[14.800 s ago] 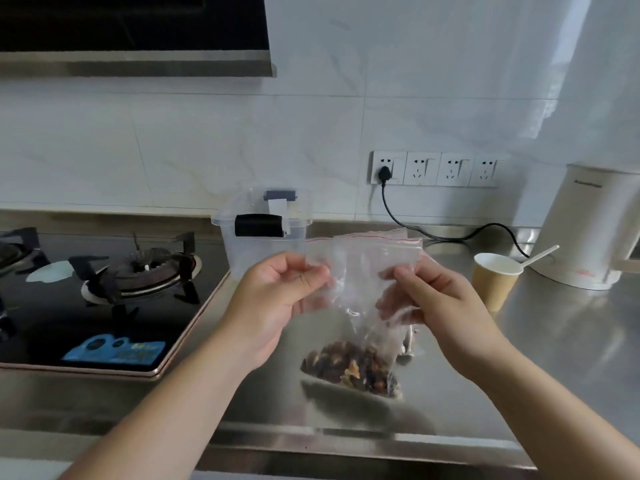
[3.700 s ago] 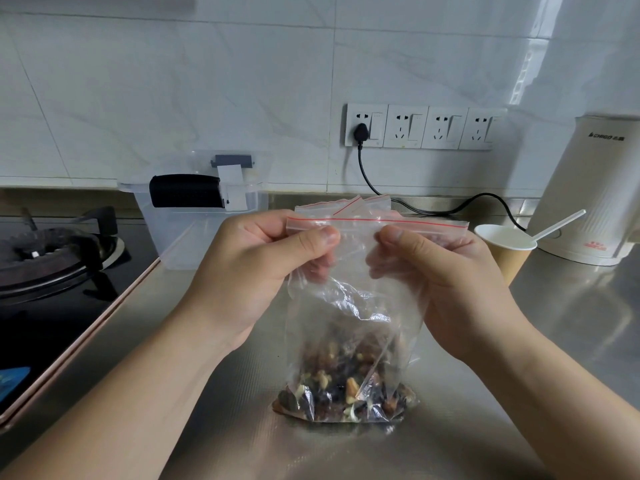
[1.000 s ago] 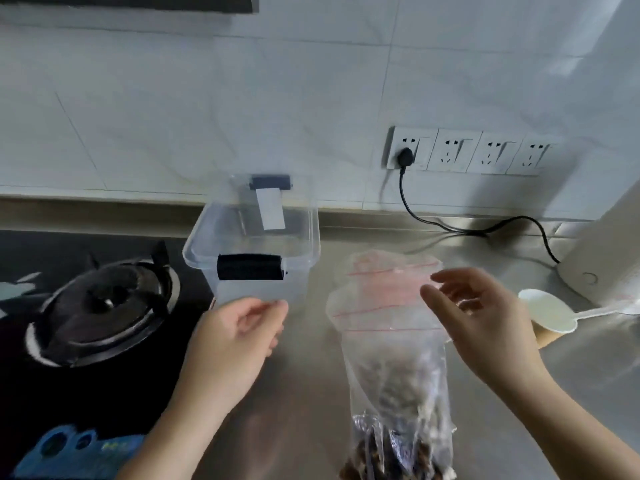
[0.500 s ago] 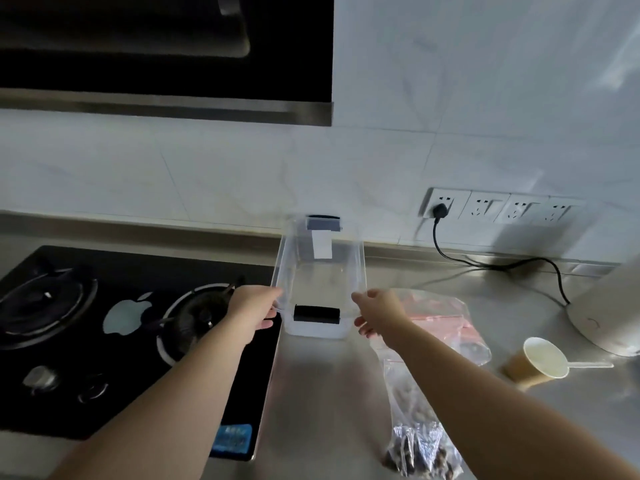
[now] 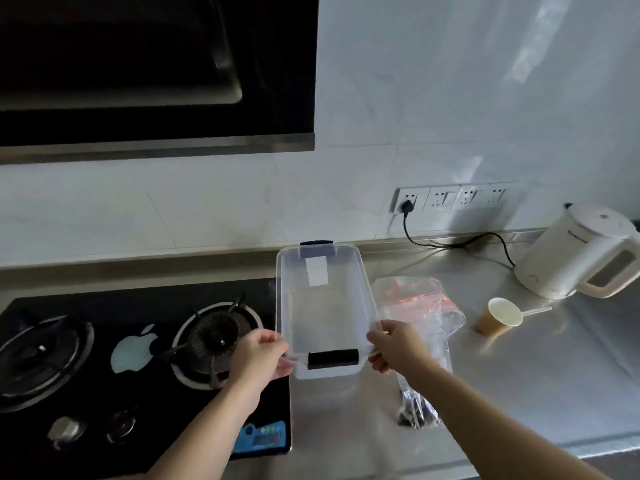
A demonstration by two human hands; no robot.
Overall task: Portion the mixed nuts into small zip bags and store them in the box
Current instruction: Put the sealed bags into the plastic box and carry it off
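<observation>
A clear plastic box (image 5: 325,306) with black latches stands on the steel counter beside the stove, lid on. My left hand (image 5: 261,355) grips its near left corner and my right hand (image 5: 394,348) grips its near right corner, either side of the black front latch (image 5: 333,358). To the right of the box a large zip bag (image 5: 420,368) stands slumped, with mixed nuts (image 5: 417,412) dark at its bottom. A stack of small red-striped zip bags (image 5: 415,294) lies behind it.
A gas stove (image 5: 138,358) fills the counter's left. A paper cup (image 5: 498,320) holding a white spoon stands right of the bags. A white kettle (image 5: 578,258) sits at the far right, its cord running to the wall sockets (image 5: 446,199). A range hood (image 5: 156,74) hangs above.
Both hands let go of the nut bag and reached to the box, now gripping its near corners. The camera view rose and pulled back.
</observation>
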